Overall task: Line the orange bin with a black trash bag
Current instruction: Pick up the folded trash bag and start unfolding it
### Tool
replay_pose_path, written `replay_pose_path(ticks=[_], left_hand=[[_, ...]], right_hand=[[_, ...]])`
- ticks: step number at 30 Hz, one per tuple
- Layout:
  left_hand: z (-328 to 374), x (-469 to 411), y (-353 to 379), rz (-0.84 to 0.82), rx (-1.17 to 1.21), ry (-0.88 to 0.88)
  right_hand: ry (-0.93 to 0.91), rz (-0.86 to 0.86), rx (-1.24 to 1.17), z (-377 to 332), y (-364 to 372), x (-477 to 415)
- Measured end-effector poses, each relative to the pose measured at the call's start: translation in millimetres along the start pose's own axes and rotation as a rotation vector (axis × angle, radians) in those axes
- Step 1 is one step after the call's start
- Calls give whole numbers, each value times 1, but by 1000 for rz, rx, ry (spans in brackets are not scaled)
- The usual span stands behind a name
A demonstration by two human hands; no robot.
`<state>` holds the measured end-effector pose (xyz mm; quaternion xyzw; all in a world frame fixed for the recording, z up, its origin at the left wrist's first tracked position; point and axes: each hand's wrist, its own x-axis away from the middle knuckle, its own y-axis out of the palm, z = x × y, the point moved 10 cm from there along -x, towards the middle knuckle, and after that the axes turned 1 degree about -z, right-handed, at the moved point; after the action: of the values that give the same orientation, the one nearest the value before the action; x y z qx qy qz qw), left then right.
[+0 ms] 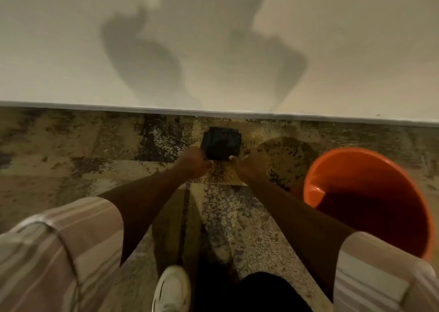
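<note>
Item 1, nearest: left sleeve (59,252), striped, at 8 o'clock; right sleeve (380,276), same stripe, at 4 o'clock. Bare forearms run from both toward the middle.

Item 2: white shoe (172,290), at 6 o'clock, on the speckled floor (95,145).

Item 3: left hand (193,162), just past centre toward 12 o'clock, fingers curled onto the near left corner of the dark square block (221,143).

Item 4: right hand (249,167), just beside the left, pinching the block's near right corner. Blur hides how the fingertips lie.

Item 5: dark square block, gripped between both hands, low over the floor and near the baseboard (142,108) at 12 o'clock. Whether it touches the floor I cannot tell.

Item 6: orange bucket (332,169), at 3 o'clock, open-topped and dark inside, contents unclear. It stands near the right forearm, apart from the block.

Item 7: wall (71,50), pale, filling 10 to 2 o'clock, with shadows (142,57) of the arms on it.

Step in hand, as I judge it: block held two-handed at the foot of the wall, not yet let go. The next move likely calls for keeping both corners level while lowering it flat and square to the baseboard, or else a swing toward 3 o'clock that clears the bucket's rim. Either way the grip should hold until the block is supported.
</note>
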<state>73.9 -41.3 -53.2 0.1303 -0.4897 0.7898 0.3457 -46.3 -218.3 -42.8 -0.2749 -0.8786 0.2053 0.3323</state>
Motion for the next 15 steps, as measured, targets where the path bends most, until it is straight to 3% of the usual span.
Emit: replay_pose_path(ticks=[15], left_hand=[[-67,-126,65,302,114,-61]], right_hand=[[127,170,-54,101,76,-114]])
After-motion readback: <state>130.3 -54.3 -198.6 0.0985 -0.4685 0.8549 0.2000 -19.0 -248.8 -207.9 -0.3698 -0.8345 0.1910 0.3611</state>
